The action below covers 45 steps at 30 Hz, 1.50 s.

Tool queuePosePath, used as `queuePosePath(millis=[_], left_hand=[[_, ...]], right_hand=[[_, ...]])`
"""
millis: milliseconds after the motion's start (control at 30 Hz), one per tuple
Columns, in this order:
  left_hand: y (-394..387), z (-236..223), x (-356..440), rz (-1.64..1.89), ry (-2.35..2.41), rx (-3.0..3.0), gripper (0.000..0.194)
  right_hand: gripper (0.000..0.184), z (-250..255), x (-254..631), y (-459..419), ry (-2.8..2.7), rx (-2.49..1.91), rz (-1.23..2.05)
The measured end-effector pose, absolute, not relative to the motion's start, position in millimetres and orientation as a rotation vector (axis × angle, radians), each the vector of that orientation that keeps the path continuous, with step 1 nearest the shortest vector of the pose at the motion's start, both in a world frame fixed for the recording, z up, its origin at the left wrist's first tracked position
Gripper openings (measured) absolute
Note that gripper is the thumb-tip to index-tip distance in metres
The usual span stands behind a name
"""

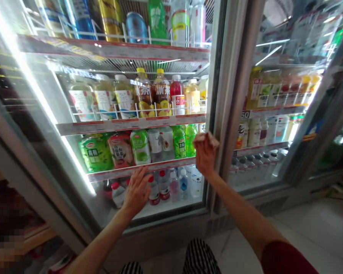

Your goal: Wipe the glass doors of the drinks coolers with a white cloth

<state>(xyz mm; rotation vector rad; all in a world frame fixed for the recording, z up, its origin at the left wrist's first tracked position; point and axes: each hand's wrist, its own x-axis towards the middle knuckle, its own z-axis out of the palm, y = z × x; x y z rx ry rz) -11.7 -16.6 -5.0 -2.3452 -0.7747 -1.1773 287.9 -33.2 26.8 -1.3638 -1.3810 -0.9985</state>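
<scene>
My right hand (205,158) grips a folded cloth (207,139), pinkish-brown, and presses it near the right edge of the glass door (171,211) of a drinks fridge. Fingers stretched out, my left hand (137,188) is at the glass in front of the lower shelf edge and holds nothing. Behind it, red-capped bottles (154,192) stand at the bottom of the fridge, partly hidden by the hand. Green bottles (179,142) stand on the shelf just left of the cloth.
Shelves of bottles and cans fill the fridge, among them brown tea bottles (161,91) and a blue can (136,27). A metal door frame (231,95) separates it from a second fridge section at right. Tiled floor (311,232) lies below.
</scene>
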Motion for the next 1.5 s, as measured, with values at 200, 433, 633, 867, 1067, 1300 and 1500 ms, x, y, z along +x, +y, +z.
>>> queuePosePath(millis=[200,433,633,867,1067,1300,1500], left_hand=[[-23.8,-27.3,-10.8,-1.107,-0.827,-2.394,0.039],[-25.9,-38.6,-18.2,-1.079,-0.852,-2.398,0.040],[-33.3,-50.7,-14.3,-1.293,-0.972,-2.492,0.033],[-53.9,-25.0,30.9,-2.508,-1.628,-2.841,0.044],[-65.8,-19.2,37.3,-3.128,-2.032,-2.410,0.048],[-75.6,-8.7,21.6,-2.820,-2.107,-2.551,0.022],[-78.4,28.5,19.1,-2.616,-1.598,-3.210,0.040]], right_hand=[[0.041,-0.6,266.0,-44.5,-1.583,-1.223,-0.920],[0.045,-2.9,264.3,-39.5,-1.657,-1.293,-0.935],[0.041,-11.6,234.3,-29.0,-1.847,-1.032,-0.948],[0.039,-21.4,165.4,-64.8,-1.587,-0.972,-0.067],[0.036,-22.7,141.8,-77.9,-1.298,-1.024,0.477],[0.050,-39.4,140.6,-111.0,-1.778,-0.919,-0.174],[0.053,15.7,161.1,-87.9,-1.653,-0.907,-0.360]])
